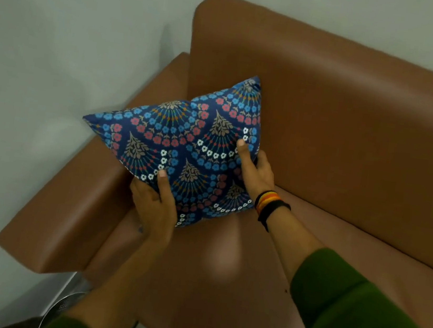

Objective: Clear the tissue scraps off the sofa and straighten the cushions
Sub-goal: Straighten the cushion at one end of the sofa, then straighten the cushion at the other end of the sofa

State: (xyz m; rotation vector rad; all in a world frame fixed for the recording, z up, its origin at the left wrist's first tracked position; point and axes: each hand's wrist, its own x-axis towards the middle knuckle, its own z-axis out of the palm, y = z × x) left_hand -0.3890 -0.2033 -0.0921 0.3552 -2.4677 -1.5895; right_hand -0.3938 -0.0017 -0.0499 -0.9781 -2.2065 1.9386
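Observation:
A dark blue cushion point(185, 143) with a red, blue and white flower pattern stands tilted in the left corner of the brown leather sofa point(351, 132), leaning against the backrest and the armrest point(72, 205). My left hand point(153, 205) grips its lower left edge, thumb on the front face. My right hand point(254, 169) holds its right edge, thumb on the front and fingers behind. Coloured bands and a black strap ring my right wrist. No tissue scraps show on the visible seat.
A pale grey wall point(60, 47) runs behind and to the left of the sofa. A round metal mesh object point(64, 306) sits on the floor below the armrest, partly behind my left green sleeve. The brown seat point(221, 288) stretches to the right.

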